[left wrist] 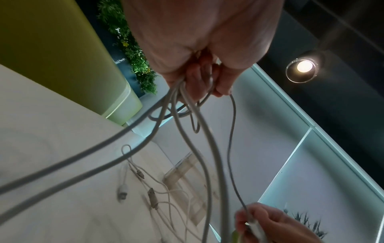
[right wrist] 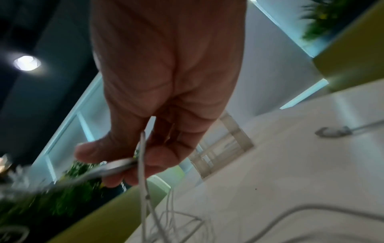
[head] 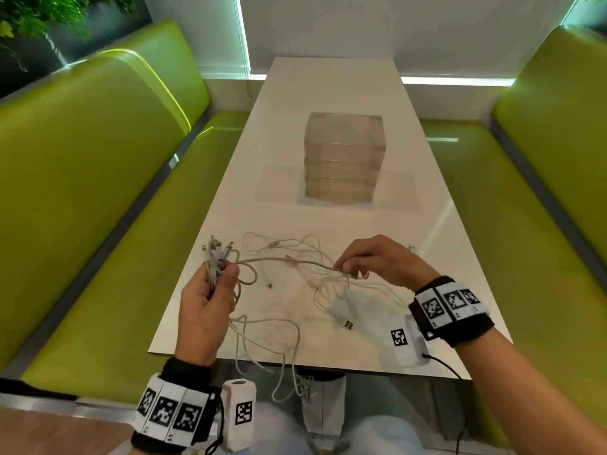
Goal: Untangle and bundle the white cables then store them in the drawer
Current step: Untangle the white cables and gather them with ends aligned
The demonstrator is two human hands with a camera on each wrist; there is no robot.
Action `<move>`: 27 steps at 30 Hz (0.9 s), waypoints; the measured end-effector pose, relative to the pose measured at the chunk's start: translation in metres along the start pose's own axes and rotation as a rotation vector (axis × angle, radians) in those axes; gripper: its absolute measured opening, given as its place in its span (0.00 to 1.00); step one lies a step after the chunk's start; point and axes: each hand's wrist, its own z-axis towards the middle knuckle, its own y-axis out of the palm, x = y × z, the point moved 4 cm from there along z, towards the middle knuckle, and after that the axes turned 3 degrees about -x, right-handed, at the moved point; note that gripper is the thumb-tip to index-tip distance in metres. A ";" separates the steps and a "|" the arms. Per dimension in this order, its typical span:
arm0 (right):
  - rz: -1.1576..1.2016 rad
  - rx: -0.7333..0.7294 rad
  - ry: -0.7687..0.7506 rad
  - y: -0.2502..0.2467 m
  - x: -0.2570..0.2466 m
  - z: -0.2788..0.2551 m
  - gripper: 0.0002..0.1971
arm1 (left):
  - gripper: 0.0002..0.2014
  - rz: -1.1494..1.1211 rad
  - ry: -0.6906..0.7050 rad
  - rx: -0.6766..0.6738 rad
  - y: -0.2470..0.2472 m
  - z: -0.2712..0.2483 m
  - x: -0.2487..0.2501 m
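Bare forearms and hands. Black fabric wristband (head: 177,418) on left wrist, another (head: 455,310) on right, each carrying 3 white tiles printed with black square codes, plus a white coded camera block (head: 239,415) alongside; thin black cable (head: 441,362) trailing.

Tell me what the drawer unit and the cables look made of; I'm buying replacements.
Drawer unit: seemingly clear, slightly frosted plastic with a glossy finish, since the stacked tiers and the table show through it. White cables: apparently flexible rubbery or plastic-jacketed cord, matte, bending in loose loops; their plug ends glint like metal. The benches look like smooth green vinyl.
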 end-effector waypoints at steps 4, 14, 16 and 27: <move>0.023 0.164 0.084 -0.016 0.013 -0.003 0.06 | 0.07 -0.052 -0.001 -0.005 -0.007 0.002 0.003; -0.209 -0.018 -0.093 0.025 -0.042 -0.029 0.34 | 0.15 -0.034 -0.034 -0.403 0.026 -0.015 0.000; -0.138 -0.216 -0.134 0.049 -0.059 -0.036 0.47 | 0.17 0.002 -0.042 -0.553 0.035 -0.021 0.003; 0.177 -0.142 -0.113 0.069 -0.048 -0.047 0.08 | 0.33 -0.270 -0.166 -0.513 0.028 -0.020 -0.002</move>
